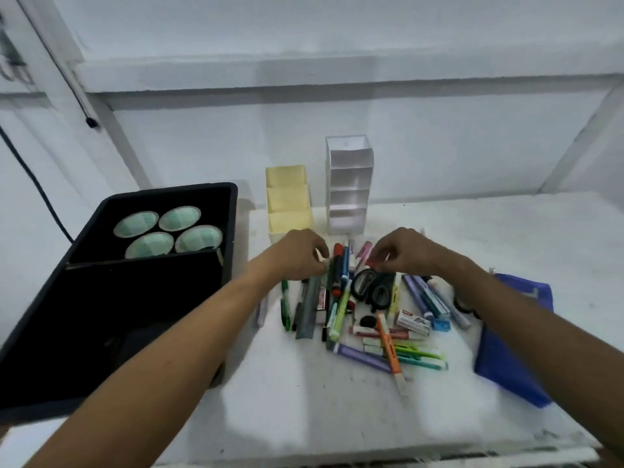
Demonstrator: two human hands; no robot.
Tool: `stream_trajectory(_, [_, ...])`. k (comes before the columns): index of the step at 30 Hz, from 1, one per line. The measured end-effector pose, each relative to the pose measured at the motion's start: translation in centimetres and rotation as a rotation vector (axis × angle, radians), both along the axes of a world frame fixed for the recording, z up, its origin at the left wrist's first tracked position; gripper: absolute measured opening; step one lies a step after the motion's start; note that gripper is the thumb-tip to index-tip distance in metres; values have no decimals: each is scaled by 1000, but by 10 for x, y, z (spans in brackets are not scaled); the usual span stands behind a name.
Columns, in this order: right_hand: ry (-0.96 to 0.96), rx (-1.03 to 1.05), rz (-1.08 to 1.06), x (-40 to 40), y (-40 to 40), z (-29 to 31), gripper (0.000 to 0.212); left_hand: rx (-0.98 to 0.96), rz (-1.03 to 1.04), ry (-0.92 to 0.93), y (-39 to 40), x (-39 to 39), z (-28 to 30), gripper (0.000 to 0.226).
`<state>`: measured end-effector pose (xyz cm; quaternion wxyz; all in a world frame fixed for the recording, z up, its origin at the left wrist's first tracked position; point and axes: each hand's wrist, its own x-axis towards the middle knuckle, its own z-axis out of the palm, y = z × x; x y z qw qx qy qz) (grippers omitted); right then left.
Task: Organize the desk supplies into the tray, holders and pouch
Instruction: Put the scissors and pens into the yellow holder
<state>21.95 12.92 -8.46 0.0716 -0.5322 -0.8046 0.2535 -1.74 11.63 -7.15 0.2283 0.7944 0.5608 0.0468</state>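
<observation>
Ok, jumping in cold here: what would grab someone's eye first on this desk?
The jumbled pile of pens and markers at the desk's centre, with both hands over its far edge: left hand, right hand. On the left sits a black tray holding four green-lined cups; behind the pile stand a yellow holder and a taller white holder.
</observation>
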Motion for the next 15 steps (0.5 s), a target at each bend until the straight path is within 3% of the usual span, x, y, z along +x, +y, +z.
stream_trajectory(3, [-67, -2, -54, 29, -9, -13, 20, -2, -44, 17, -4, 28, -13, 34])
stream_trajectory(8, [-83, -19, -226, 69, -26, -32, 20, 28, -58, 56, -5, 60, -34, 56])
stream_trajectory(12, [-45, -37, -301, 82, -39, -42, 24, 16, -64, 221, -9, 78, -48, 71])
stream_trajectory(15, [-4, -17, -329, 83, -43, -43, 22, -21, -25, 165, -10, 83, -49, 60])
